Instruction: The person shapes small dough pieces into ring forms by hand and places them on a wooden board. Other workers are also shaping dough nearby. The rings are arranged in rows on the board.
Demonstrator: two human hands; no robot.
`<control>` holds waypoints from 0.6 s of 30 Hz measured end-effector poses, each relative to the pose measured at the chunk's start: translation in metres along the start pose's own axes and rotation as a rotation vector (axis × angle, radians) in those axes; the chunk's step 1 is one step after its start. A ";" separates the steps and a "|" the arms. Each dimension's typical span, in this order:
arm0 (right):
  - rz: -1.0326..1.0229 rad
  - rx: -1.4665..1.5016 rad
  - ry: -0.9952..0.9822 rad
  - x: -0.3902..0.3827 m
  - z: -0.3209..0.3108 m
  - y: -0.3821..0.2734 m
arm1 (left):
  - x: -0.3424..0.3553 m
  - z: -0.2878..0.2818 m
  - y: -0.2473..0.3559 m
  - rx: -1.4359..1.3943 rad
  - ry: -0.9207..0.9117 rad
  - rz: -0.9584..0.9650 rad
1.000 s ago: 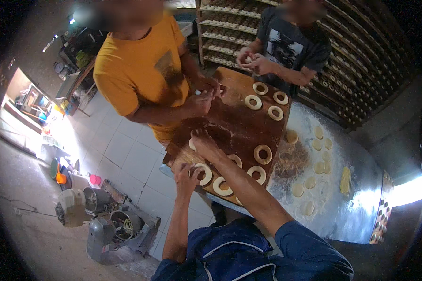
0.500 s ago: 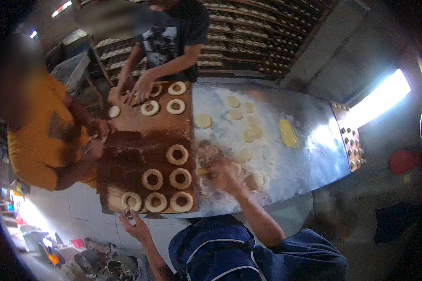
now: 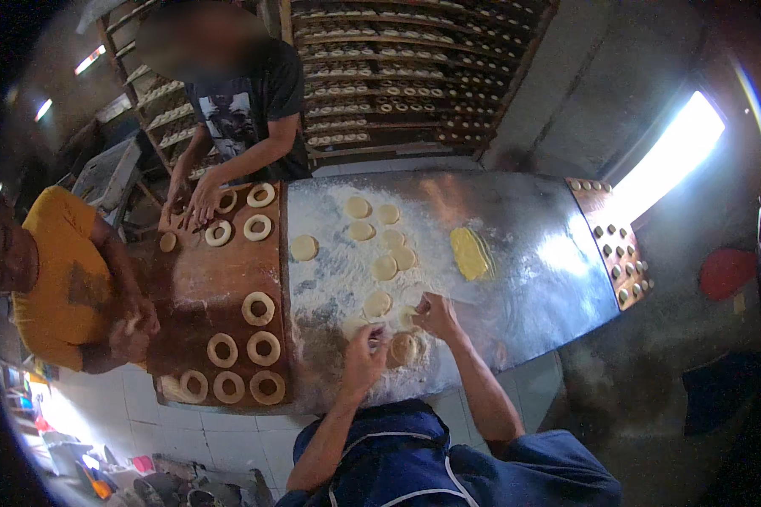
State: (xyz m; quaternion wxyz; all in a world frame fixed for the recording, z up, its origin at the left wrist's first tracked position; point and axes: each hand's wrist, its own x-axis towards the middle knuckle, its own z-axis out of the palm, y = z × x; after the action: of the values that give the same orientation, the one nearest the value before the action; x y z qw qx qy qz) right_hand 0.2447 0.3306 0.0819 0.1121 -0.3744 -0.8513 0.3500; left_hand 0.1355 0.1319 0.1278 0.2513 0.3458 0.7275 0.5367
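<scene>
My left hand (image 3: pixel 364 362) is over the floured metal table, fingers bent together beside a pale dough disc (image 3: pixel 354 325); what sits between its fingertips is hidden. My right hand (image 3: pixel 438 319) pinches the edge of another dough disc (image 3: pixel 408 318), just right of the left hand. Between and below the two hands lies a round dough piece (image 3: pixel 402 349) with a darker middle. Farther off, several flat dough discs (image 3: pixel 378 303) rest in the flour. Dough rings (image 3: pixel 267 387) lie in rows on the brown wooden board (image 3: pixel 203 321) to my left.
A yellow slab of fat (image 3: pixel 470 253) is spread on the metal table (image 3: pixel 541 287). At the far right end stands a board of small dough pieces (image 3: pixel 626 253). One co-worker's hands (image 3: pixel 196 203) work at the board's far end; another person in orange (image 3: pixel 68 279) stands left. Racks (image 3: pixel 397 76) stand behind.
My left hand has left the dough ring at the board's near edge and come right, over the metal table. My right hand has shifted right among the discs. The view has turned.
</scene>
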 end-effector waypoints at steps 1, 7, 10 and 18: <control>0.074 0.163 -0.030 -0.005 -0.002 -0.003 | 0.006 0.019 -0.003 -0.079 0.035 -0.006; 0.152 1.094 -0.137 -0.045 -0.013 -0.016 | 0.019 0.056 -0.011 -0.379 0.062 -0.119; 0.102 1.034 -0.117 -0.048 -0.022 -0.021 | 0.016 0.056 -0.003 -0.692 -0.065 -0.363; -0.006 0.833 -0.397 -0.044 -0.046 -0.019 | 0.010 0.071 0.013 -0.875 0.008 -0.350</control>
State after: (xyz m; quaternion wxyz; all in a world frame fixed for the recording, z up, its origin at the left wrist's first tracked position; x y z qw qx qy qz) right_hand 0.2858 0.3135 0.1313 0.0887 -0.2206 -0.6443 0.7268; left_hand 0.1843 0.1847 0.1192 0.4574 0.0776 0.4812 0.7438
